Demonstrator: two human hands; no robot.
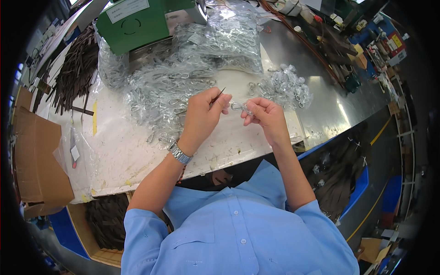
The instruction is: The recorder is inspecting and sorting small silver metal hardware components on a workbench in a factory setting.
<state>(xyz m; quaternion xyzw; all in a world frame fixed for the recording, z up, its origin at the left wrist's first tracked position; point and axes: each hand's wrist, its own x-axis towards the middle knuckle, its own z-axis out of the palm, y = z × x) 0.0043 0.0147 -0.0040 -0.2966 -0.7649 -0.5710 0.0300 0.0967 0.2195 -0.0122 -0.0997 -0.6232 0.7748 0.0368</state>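
Note:
Above the near half of the white worktop point(123, 156), my two hands are close together. My left hand point(201, 114), with a metal watch on its wrist, pinches a thin dark pointed piece point(221, 94); whether it is a tool or a strip is unclear. Between the fingertips of my right hand point(267, 118) is a small metal snap hook point(236, 107) with clear plastic about it. Left of my left hand spreads a heap of snap hooks in clear bags point(160, 98). A smaller pile of clear-wrapped metal pieces point(291, 87) lies beyond my right hand.
A green machine point(133, 30) stands at the back left beside dark brown strips point(75, 68). At the left edge is a cardboard box point(41, 151). Large clear bags point(233, 36) fill the back. More dark strips point(330, 169) lie in a blue bin at lower right.

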